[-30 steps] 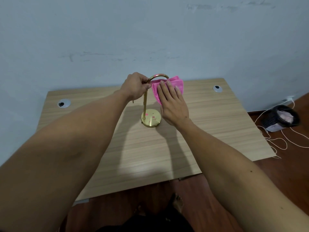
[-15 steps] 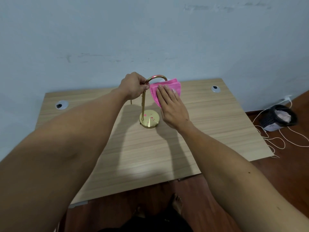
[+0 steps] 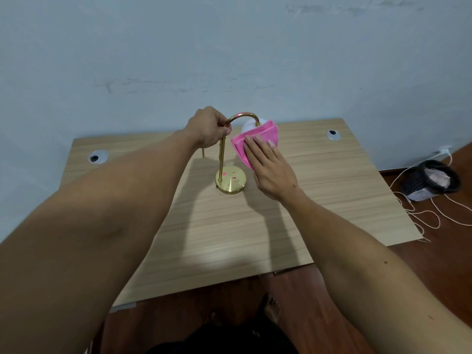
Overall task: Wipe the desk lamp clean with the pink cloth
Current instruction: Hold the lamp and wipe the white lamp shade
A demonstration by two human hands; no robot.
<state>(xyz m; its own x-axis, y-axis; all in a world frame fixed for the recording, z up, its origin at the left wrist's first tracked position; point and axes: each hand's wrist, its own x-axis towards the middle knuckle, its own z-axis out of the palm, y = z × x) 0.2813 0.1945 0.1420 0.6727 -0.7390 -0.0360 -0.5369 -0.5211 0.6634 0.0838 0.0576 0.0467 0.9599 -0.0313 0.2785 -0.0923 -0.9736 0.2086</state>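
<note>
Found fingers (image 3: 226,129) of the left hand (image 3: 208,129) wrapped round the upper stem of the desk lamp (image 3: 221,154), judged a bracing hold keeping its gold base (image 3: 231,180) planted on the worktop (image 3: 319,190). Further right, found fingers (image 3: 255,149) of the right hand (image 3: 273,172) straight and flat, gripping nothing, pressing the folded pink cloth (image 3: 258,130) against the white shade (image 3: 247,125) to spread wiping pressure.

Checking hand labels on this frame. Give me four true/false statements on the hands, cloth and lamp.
1. The left hand grips the desk lamp by its gold stem. True.
2. The right hand presses the pink cloth with straight fingers. True.
3. The desk lamp lies tipped over. False: it stands upright on its round base on the desk.
4. The pink cloth lies flat on the desk. False: it is held up at the white shade.
</note>
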